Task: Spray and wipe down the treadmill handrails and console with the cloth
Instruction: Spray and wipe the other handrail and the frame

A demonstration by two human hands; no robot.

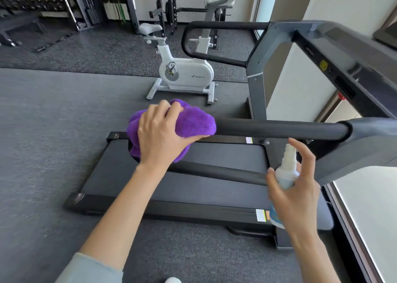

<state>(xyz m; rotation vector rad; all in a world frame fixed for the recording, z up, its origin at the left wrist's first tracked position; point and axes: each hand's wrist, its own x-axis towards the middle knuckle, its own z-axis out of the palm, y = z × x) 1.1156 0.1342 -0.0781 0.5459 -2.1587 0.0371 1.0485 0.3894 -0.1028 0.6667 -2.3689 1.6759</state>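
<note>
2 hands work: the left hand (pixel 160 132) clutches a purple cloth (pixel 193 121) over the handrail (pixel 279 129) end, the right hand (pixel 294 188) grips a spray bottle (pixel 286 171) just below it.

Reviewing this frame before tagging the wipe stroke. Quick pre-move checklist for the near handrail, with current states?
1. Purple cloth bunched around the near handrail end: ok.
2. Left hand grips the cloth firmly: ok.
3. Right hand holds the spray bottle, finger on the nozzle: ok.
4. Rail ahead of the cloth free of obstacles up to the console arm: ok.
5. Rail already wet with spray: cannot tell.
6. Far handrail wiped: cannot tell.
</note>
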